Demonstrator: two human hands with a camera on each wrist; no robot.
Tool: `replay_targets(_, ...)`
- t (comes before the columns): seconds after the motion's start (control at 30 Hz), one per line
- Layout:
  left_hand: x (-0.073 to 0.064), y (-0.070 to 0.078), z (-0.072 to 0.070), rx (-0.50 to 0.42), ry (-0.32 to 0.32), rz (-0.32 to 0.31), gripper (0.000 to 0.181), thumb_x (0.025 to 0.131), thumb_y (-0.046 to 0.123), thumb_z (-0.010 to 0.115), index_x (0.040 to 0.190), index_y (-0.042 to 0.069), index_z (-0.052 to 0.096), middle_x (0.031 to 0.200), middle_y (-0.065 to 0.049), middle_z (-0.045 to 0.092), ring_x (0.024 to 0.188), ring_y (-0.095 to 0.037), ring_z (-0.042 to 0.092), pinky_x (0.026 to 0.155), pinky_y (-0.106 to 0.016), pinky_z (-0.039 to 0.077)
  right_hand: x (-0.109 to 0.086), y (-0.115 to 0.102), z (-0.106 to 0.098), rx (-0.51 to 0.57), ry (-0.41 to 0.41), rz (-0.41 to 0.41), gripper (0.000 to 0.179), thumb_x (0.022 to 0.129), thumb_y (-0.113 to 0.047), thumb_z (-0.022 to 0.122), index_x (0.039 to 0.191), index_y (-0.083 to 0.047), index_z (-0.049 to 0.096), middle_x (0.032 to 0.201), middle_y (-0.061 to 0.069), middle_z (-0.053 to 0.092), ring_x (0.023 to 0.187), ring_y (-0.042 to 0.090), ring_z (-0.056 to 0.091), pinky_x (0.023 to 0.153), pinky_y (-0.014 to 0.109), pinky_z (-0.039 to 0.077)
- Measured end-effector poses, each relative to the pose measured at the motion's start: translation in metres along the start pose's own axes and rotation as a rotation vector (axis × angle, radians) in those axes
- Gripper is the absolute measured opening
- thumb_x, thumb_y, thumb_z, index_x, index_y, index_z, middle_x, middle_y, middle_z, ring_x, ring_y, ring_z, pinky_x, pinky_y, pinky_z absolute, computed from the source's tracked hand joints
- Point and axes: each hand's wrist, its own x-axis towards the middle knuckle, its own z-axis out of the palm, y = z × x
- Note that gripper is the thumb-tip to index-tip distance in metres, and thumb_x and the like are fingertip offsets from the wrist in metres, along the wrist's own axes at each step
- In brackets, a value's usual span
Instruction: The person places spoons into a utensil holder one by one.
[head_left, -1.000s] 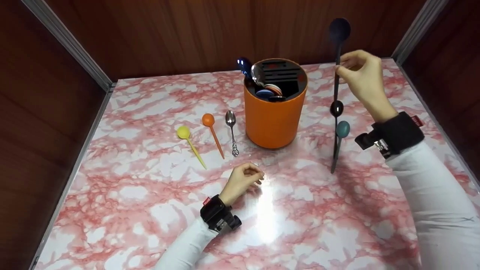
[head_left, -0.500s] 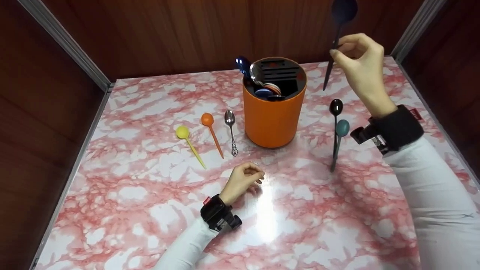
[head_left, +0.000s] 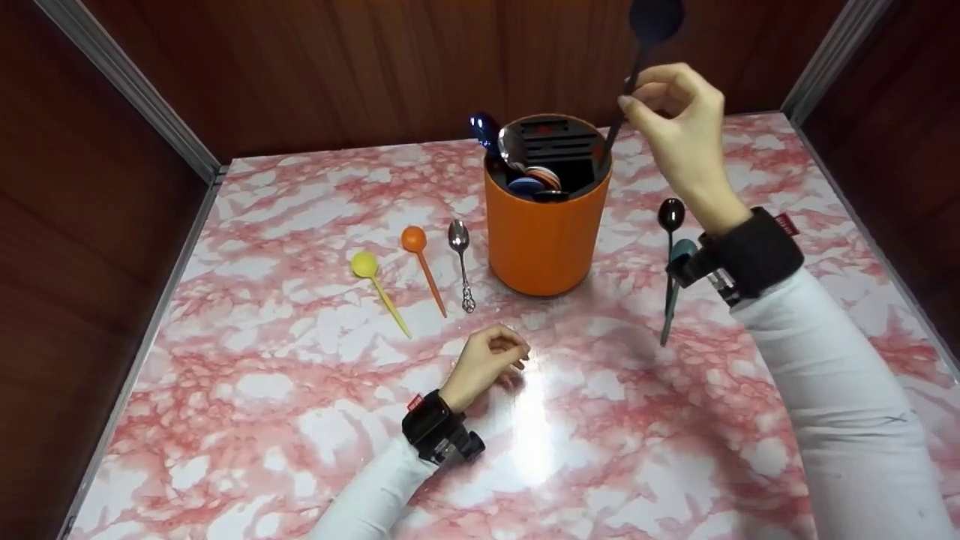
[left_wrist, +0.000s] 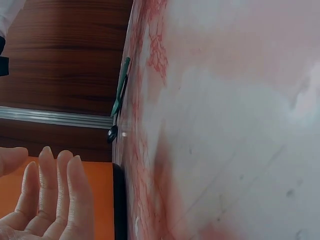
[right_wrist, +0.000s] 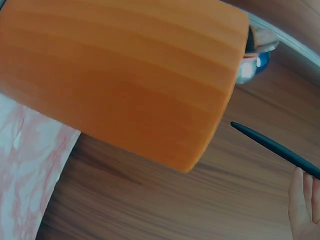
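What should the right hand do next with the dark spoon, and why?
Probably shift the dark spoon slightly left, over the orange holder: the right hand holds it bowl up, and the right wrist view shows its handle tip apart from the holder.

A yellow spoon, orange spoon, silver spoon, black spoon and green spoon are laid on a pink and white table. Brown walls are joined by gray metal strips.
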Motion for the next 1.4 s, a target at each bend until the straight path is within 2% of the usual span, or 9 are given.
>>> replay_targets(0.23,0.001,-0.001,0.001,0.025,0.008,-0.013,0.012,0.090,0.002,0.061,0.099,-0.007,0.059,0.080,-0.005,0.062,0.058,-0.018,0.061,0.050,-0.027,0.055,-0.005,0.005,0.008,0.013,-0.015,0.023,0.011,0.084,0.006,0.068,0.088,-0.005,0.068,0.074,-0.009,0.064,0.067,0.006,0.059,0.066,0.020,0.046)
replay_targets(0.43,0.002,0.001,0.002,0.032,0.012,-0.010,0.014,0.090,0.003,0.063,0.099,-0.007,0.060,0.080,-0.004,0.063,0.056,-0.017,0.060,0.049,-0.027,0.055,-0.009,0.007,0.012,0.074,-0.047,0.028,0.012,0.083,0.009,0.067,0.088,-0.002,0.067,0.075,-0.004,0.065,0.066,0.010,0.062,0.065,0.020,0.054)
replay_targets(0.8,0.002,0.003,0.003,0.039,0.022,0.000,0.015,0.090,0.004,0.063,0.099,-0.007,0.060,0.081,-0.004,0.063,0.055,-0.017,0.060,0.048,-0.028,0.055,-0.015,0.011,0.017,0.100,-0.093,0.139,0.014,0.081,0.012,0.067,0.087,-0.001,0.068,0.075,-0.001,0.064,0.069,0.009,0.063,0.064,0.019,0.056)
replay_targets(1.07,0.002,0.002,0.004,0.018,0.021,0.003,0.015,0.089,0.004,0.063,0.099,-0.007,0.060,0.080,-0.004,0.063,0.055,-0.017,0.060,0.048,-0.026,0.053,-0.020,0.023,0.019,0.025,-0.139,0.119,0.010,0.082,0.012,0.067,0.090,0.007,0.066,0.075,-0.008,0.064,0.068,0.005,0.063,0.065,0.017,0.055)
replay_targets(1.4,0.001,0.001,0.003,0.014,0.023,-0.006,0.015,0.088,0.004,0.063,0.099,-0.006,0.061,0.079,-0.004,0.063,0.056,-0.017,0.060,0.048,-0.025,0.053,-0.026,0.029,0.020,0.050,-0.152,0.161,0.009,0.081,0.013,0.067,0.090,0.010,0.066,0.078,-0.001,0.067,0.067,0.006,0.063,0.062,0.018,0.055)
